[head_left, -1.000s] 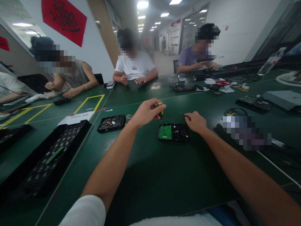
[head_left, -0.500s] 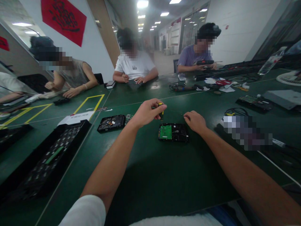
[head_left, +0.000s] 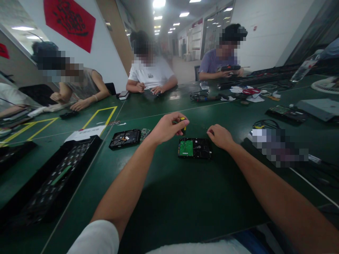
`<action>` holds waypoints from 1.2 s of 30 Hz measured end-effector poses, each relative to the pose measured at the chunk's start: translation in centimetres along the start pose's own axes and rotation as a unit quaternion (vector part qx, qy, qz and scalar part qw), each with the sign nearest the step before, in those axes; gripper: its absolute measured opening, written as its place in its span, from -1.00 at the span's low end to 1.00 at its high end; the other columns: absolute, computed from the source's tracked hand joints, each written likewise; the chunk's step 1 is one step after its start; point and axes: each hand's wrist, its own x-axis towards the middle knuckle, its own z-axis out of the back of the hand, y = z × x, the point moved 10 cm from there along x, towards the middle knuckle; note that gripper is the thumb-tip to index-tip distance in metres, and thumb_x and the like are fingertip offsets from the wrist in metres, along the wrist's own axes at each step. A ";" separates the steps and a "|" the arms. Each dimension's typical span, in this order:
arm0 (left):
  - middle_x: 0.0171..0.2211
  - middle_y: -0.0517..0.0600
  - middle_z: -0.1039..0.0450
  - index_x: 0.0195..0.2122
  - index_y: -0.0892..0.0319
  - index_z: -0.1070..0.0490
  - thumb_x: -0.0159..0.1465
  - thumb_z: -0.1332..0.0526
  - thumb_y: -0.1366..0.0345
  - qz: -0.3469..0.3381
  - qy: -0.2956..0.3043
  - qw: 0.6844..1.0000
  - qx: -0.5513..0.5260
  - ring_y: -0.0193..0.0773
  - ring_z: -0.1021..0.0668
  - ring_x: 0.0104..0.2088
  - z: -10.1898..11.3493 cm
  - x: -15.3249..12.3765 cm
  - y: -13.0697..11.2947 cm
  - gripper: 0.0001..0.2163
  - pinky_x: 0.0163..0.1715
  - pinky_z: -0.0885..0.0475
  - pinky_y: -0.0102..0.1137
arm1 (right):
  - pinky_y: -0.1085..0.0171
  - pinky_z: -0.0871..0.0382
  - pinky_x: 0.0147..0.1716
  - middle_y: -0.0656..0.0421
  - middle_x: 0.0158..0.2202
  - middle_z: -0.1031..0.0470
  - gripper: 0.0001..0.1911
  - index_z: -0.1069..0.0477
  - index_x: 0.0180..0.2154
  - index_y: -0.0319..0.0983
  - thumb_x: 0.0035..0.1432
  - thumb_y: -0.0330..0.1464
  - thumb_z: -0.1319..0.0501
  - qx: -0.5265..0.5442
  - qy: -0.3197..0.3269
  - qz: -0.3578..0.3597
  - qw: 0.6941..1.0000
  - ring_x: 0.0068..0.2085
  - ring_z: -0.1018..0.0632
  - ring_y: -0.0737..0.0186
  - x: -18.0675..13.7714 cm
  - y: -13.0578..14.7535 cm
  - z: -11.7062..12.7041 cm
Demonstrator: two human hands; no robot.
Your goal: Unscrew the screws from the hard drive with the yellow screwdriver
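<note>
Hard drive (head_left: pixel 195 148) right of tray (head_left: pixel 50 180)

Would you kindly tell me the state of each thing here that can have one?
left grip, closed on the screwdriver
screwdriver, held roughly upright above the hard drive
hard drive, flat, green circuit board up
right grip, fingers curled, beside the drive's far right corner
second drive, flat, untouched
black tray, holding parts

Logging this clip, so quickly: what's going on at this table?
The person's left hand pinches a yellow-handled screwdriver just above a hard drive that lies circuit board up on the green table. The right hand rests by its far right corner. A second hard drive lies further left.
</note>
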 end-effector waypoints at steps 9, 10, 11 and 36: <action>-0.32 -0.02 -0.54 -0.04 0.24 -0.53 0.44 -0.31 0.17 0.005 0.009 1.000 -0.024 -0.39 -0.60 -0.47 -0.3 0.1 -0.2 -0.77 -0.44 -0.56 -0.49 | 0.10 -0.40 -0.09 0.02 -0.13 -0.51 -0.82 -0.47 -0.18 -0.19 0.45 -0.28 -0.14 0.104 -0.039 0.146 0.983 -0.10 -0.53 0.04 -2.6 6.8 3.0; -0.32 -0.02 -0.54 -0.03 0.24 -0.53 0.44 -0.31 0.17 0.005 0.009 1.000 -0.025 -0.39 -0.61 -0.47 -0.3 0.1 -0.2 -0.77 -0.44 -0.57 -0.49 | 0.12 -0.41 -0.10 0.02 -0.12 -0.50 -0.82 -0.47 -0.18 -0.19 0.46 -0.28 -0.14 0.126 -0.022 0.179 0.976 -0.09 -0.53 0.05 -3.1 8.3 2.9; -0.31 -0.02 -0.54 -0.03 0.24 -0.53 0.44 -0.32 0.17 0.005 0.010 1.000 -0.026 -0.39 -0.61 -0.47 -0.3 0.2 -0.2 -0.77 -0.44 -0.57 -0.49 | 0.12 -0.41 -0.10 0.01 -0.09 -0.50 -0.83 -0.47 -0.17 -0.19 0.46 -0.29 -0.14 0.144 -0.009 0.207 0.968 -0.09 -0.52 0.06 -3.6 9.6 2.9; -0.33 -0.01 -0.58 -0.04 0.25 -0.55 0.43 -0.32 0.22 0.001 0.001 1.000 -0.013 -0.39 -0.62 -0.48 0.1 0.4 -0.2 -0.80 -0.44 -0.57 -0.50 | -0.08 -0.30 0.16 0.04 0.05 -0.54 -0.90 -0.46 -0.14 -0.13 0.44 -0.32 -0.16 0.136 0.032 0.258 0.956 0.17 -0.46 -0.06 -4.9 12.6 0.6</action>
